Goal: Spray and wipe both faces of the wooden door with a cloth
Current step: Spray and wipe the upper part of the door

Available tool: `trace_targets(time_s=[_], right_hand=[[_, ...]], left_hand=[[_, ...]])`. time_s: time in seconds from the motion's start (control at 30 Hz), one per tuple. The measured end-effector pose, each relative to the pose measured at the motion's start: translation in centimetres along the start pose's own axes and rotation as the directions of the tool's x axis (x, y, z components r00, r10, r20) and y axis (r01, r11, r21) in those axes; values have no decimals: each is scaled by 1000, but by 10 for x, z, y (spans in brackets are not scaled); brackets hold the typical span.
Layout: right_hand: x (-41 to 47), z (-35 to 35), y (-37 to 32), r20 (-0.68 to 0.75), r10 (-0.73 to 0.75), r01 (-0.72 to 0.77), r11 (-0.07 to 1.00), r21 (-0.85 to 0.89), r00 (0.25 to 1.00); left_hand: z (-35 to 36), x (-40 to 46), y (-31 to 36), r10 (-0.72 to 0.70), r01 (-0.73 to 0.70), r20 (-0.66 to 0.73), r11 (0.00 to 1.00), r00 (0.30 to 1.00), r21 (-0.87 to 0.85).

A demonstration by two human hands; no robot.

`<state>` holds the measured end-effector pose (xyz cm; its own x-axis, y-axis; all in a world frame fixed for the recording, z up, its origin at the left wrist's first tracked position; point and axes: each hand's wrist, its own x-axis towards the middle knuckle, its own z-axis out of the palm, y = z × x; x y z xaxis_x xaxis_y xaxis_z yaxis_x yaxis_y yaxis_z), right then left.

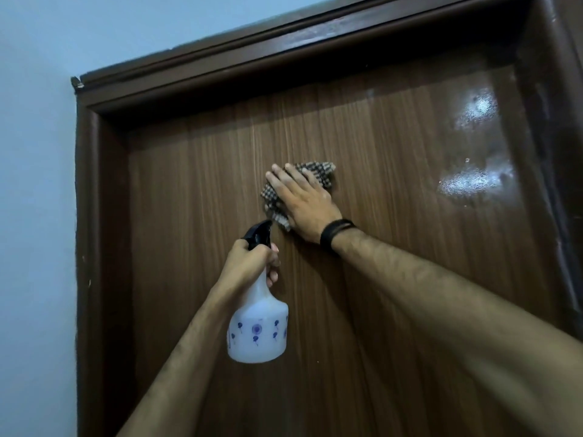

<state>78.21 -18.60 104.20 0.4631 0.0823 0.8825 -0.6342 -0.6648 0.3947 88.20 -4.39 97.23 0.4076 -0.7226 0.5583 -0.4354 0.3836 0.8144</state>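
The brown wooden door (394, 146) fills the view, closed in its dark frame. My right hand (303, 203) lies flat with straight fingers on a checked brown-and-white cloth (320, 173), pressing it against the upper middle of the door. Just below it, my left hand (252, 263) grips the neck of a white spray bottle (258, 332) with blue flower prints. The bottle's black nozzle (259, 234) points up at the door beside the cloth. Wet shiny patches (473, 181) show on the door's upper right.
The dark brown door frame (104, 216) runs up the left side, across the top and down the right. A pale blue wall (34, 184) lies to the left of the frame. A black band sits on my right wrist (334, 236).
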Motion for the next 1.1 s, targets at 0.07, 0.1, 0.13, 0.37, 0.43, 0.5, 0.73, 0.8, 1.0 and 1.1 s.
trace_targets(time_s=[0.07,0.1,0.13,0.37,0.43,0.5,0.73,0.8,1.0,1.1], right_hand=[[13,1,-3,-16,48,-48,999,-3,999],[11,5,-5,-30,67,-67,998,1,997],[4,9,-8,-47,77,-77,997,8,996],[-113,6,19,-68,203,-197,977,76,977],[-128,-3,47,-101,324,-318,945,73,941],[-128,-17,80,-128,430,-428,903,42,894],[-137,-55,150,-185,591,-591,804,60,785],[-170,-48,137,-197,590,-591,805,63,783],[-213,-42,141,-170,557,-561,828,29,813],[-167,-64,180,-159,535,-535,844,51,830]], left_hand=[[1,2,7,30,-30,-4,999,1000,-23],[3,2,9,47,-47,7,999,999,-27],[6,0,9,62,-62,21,998,998,-26],[73,-8,-4,43,-32,179,997,983,-65],[96,-9,-5,41,-22,243,996,969,-83],[117,-9,1,53,-24,300,995,952,-99],[185,-16,25,98,-31,427,987,899,-160],[198,-28,17,89,-19,448,987,889,-158],[229,-42,7,71,-16,446,992,892,-125],[239,-38,21,84,-30,419,990,904,-135]])
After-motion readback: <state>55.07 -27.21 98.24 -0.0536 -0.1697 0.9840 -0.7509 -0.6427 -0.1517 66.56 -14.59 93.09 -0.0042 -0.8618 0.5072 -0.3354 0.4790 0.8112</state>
